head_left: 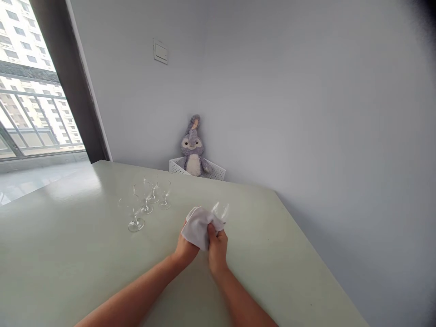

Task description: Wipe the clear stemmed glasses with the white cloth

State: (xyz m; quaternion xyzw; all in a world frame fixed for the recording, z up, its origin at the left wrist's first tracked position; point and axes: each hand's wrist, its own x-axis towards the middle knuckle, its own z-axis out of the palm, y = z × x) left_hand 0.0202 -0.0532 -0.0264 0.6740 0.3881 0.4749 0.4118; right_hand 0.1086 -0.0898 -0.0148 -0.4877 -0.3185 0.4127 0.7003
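Observation:
Both my hands meet over the pale green table [68, 263]. My left hand [185, 250] is wrapped in a white cloth [198, 226], which is pressed against a clear stemmed glass [221, 210]. My right hand [217, 247] grips the lower part of that glass, thumb up against the cloth. The glass bowl sticks out above the cloth, tilted to the right. The stem is hidden by my fingers and the cloth.
Several clear stemmed glasses [146, 202] stand upright on the table to the left of my hands. A grey plush toy [192, 147] sits in a white perforated basket [216, 171] at the table's far edge by the wall. A window is at the left.

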